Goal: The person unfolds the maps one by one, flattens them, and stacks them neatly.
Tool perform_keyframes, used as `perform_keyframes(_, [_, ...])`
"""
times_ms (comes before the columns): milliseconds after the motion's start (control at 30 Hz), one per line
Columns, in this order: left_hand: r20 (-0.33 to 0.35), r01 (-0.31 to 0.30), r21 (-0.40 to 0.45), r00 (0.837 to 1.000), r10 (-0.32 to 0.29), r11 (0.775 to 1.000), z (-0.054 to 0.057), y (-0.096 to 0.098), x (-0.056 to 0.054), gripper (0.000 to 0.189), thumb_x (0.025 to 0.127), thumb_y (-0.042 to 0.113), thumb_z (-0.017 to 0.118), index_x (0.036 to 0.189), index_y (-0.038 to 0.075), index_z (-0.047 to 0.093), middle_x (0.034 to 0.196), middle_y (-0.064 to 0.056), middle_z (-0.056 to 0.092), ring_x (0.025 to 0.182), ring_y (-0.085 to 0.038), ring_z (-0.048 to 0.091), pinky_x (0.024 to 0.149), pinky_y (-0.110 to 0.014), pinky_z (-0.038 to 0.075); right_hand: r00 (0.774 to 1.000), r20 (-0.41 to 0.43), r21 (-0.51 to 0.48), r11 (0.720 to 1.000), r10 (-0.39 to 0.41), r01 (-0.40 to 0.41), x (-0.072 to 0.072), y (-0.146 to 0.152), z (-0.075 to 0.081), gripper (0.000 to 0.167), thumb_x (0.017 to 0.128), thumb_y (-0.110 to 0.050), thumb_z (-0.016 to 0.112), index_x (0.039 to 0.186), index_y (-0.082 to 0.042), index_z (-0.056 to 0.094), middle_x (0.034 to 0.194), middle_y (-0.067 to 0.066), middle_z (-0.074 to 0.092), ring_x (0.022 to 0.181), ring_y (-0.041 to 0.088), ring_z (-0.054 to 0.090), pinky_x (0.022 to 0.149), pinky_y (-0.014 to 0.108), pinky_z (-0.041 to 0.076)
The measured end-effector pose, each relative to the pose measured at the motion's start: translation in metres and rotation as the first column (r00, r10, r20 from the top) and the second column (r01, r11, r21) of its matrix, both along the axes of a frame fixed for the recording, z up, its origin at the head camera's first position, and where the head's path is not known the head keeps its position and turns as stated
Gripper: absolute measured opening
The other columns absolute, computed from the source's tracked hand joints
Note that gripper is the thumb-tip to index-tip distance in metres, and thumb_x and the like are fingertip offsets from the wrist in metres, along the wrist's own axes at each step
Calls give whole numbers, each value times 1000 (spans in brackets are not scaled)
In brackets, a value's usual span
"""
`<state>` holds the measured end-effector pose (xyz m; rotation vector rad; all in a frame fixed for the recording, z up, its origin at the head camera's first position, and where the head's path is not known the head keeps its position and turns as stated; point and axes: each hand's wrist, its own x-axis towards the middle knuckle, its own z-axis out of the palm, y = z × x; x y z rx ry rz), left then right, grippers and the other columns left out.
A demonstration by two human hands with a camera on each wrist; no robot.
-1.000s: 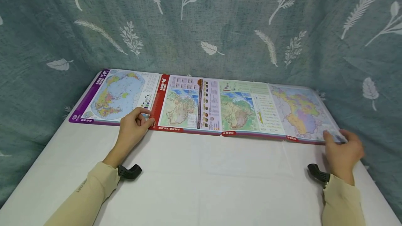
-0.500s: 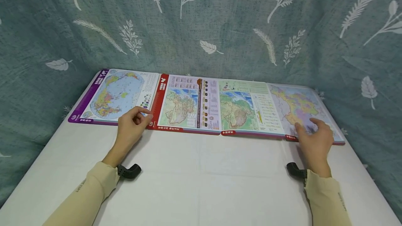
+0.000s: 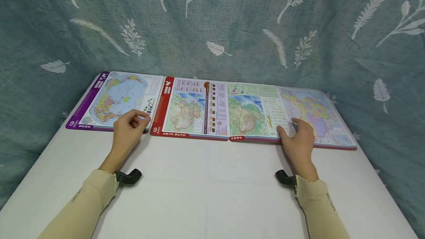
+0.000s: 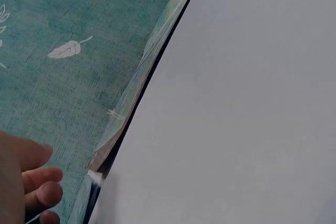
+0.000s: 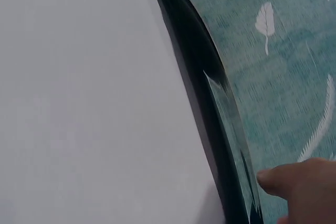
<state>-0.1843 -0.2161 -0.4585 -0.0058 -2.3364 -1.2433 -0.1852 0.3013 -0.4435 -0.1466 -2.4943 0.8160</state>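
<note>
Two map sheets lie end to end along the back of a white table. The purple-edged one is a world map (image 3: pixel 123 99); beside it is a longer red-edged map (image 3: pixel 217 137), creased into several panels. My left hand (image 3: pixel 127 132) is at the world map's front right corner, thumb and forefinger close together, other fingers loosely curled. In the left wrist view its fingertips (image 4: pixel 50 195) show nothing between them. My right hand (image 3: pixel 299 139) reaches over the front edge of the red-edged map, near the crease before its last panel, thumb and fingers spread apart.
The white table (image 3: pixel 206 194) stretches in front of the maps. A blue-green curtain (image 3: pixel 245 28) with white leaf prints hangs close behind their far edges. Each wrist wears a black camera mount (image 3: pixel 129 177).
My right hand has left the far right corner of the red-edged map and moved left along its front edge. My left hand has shifted slightly left, off the red border. The view has turned slightly.
</note>
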Motion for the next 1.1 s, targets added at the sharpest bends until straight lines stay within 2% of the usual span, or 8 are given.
perform_keyframes(233, [24,-41,-10,999,42,999,3,-11,0,14,97,21,75,102,8,77,76,-8,60,68,-16,49,63,-23,36,997,-57,25,998,54,-52,-7,-30,-6,56,92,-22,80,133,10,60,134,31,61,130,50,51,112,61,34])
perform_keyframes(400, [33,-71,-8,997,71,997,5,-16,-1,17,98,22,74,102,5,76,75,-9,59,68,-17,49,63,-23,36,995,-70,49,996,75,-71,-13,-50,-10,56,93,-25,80,133,9,60,133,29,62,130,48,52,110,62,35])
perform_keyframes(600, [6,-121,-19,993,121,993,6,-24,-4,17,97,22,75,99,5,76,73,-10,60,64,-13,50,65,-25,36,989,-77,42,992,123,-120,-18,-79,-8,57,91,-26,82,131,9,62,133,27,62,132,46,51,112,59,35])
perform_keyframes(867, [25,-186,18,982,186,982,12,-38,-4,21,97,23,74,100,2,77,75,-8,59,65,-10,49,67,-24,36,978,-78,67,980,192,-187,-20,-128,-10,59,88,-34,85,128,6,65,132,24,63,132,43,52,114,55,37])
perform_keyframes(1100, [91,-284,96,957,276,954,14,-61,-4,29,97,30,73,105,3,78,74,9,55,67,-5,49,68,-23,36,968,-89,106,968,237,-227,-19,-168,-10,61,87,-37,86,126,5,66,132,21,63,130,41,53,117,55,33])
